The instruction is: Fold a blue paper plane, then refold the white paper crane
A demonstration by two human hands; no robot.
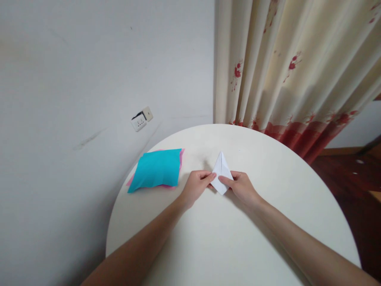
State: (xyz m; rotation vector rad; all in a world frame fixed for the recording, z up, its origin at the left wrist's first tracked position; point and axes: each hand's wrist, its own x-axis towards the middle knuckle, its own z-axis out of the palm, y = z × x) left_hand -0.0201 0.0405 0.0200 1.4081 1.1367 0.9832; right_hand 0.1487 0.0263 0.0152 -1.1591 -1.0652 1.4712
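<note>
A folded sheet of white paper [221,169], shaped like a kite with a crease or slit down its upper half, is held just over the table between both hands. My left hand [196,184] pinches its left corner, thumb on top and fingers underneath. On the other side my right hand [241,186] grips the right corner, its thumb lying across the paper's front. The fingers behind the paper are partly hidden. The long point of the paper faces away from me, the short one toward me.
A round white table [196,246] lies under my arms. To the left are blue sheets of paper [157,169] over pink paper [182,153]. A wall socket [139,122] sits on the white wall beyond the table's left edge. A cream and red curtain [268,71] hangs behind.
</note>
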